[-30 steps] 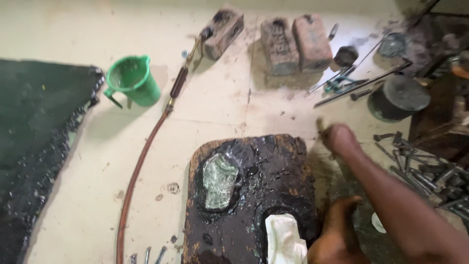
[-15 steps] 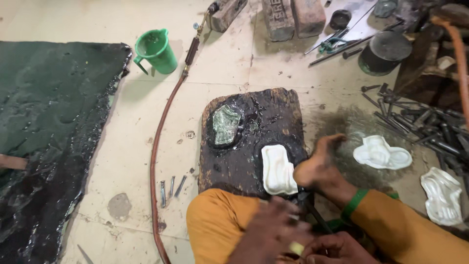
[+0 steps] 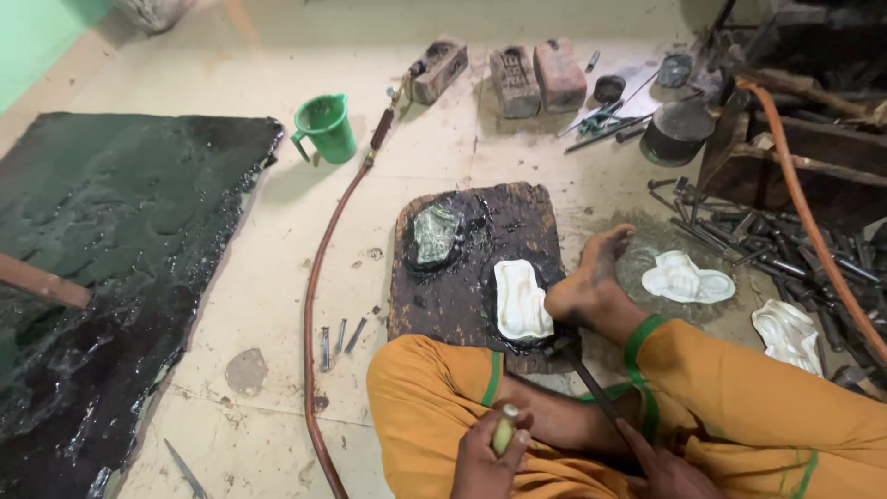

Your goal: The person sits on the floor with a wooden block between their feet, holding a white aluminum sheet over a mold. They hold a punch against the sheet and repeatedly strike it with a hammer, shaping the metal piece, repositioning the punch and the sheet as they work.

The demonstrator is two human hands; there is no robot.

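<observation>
Small pale rod (image 3: 504, 429) was gripped in left hand (image 3: 485, 457), dark tool (image 3: 591, 388) held by right hand (image 3: 661, 471), w/ white piece (image 3: 519, 298) just far of them.

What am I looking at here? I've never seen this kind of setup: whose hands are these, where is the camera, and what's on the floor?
There is no machine: a person sits on the floor, and the one camera, worn on their head, looks down at their lap. The left hand grips a small pale stick. The right hand holds a dark metal rod whose tip reaches the black board. Their bare foot rests at the board's edge beside a white moulded piece; a greenish lump lies further up the board. Around them: a green jug, a reddish hose, bricks, two more white pieces and a wet black sheet.
</observation>
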